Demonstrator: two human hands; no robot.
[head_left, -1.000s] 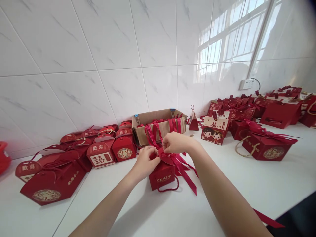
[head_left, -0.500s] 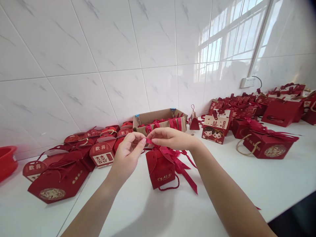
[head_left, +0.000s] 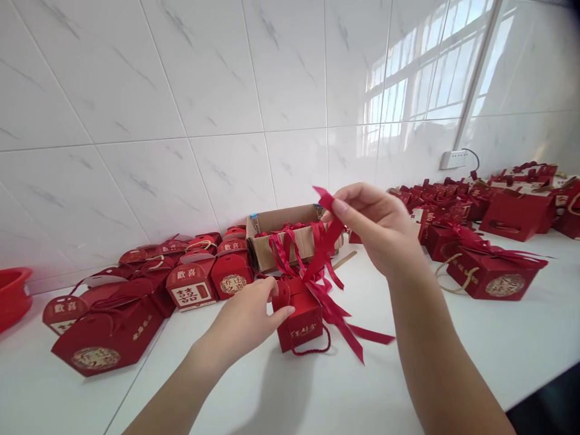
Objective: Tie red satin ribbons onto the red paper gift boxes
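Observation:
A small red gift box (head_left: 301, 326) with gold lettering stands on the white table, its rounded flaps at the top and a twisted red cord handle (head_left: 312, 351) drooping at its front. My left hand (head_left: 247, 317) grips the box's upper left part, thumb on the front edge and fingers by a round flap. Raised above the box, my right hand (head_left: 376, 226) pinches a red ribbon (head_left: 330, 232) between thumb and fingers. That ribbon hangs down toward the box top, where more ribbon tails (head_left: 347, 332) spread to the right.
Behind the box, a cardboard box (head_left: 263, 251) holds red ribbons draped over its edge. Several red gift boxes (head_left: 190, 284) crowd the left side, with a red basin (head_left: 13, 296) beyond. More boxes (head_left: 498, 272) fill the right. A tiled wall (head_left: 217, 72) runs along the back.
Both hands were together pinching ribbon above the box. My right hand has moved up and right with the ribbon, while my left hand has come down onto the box's left side.

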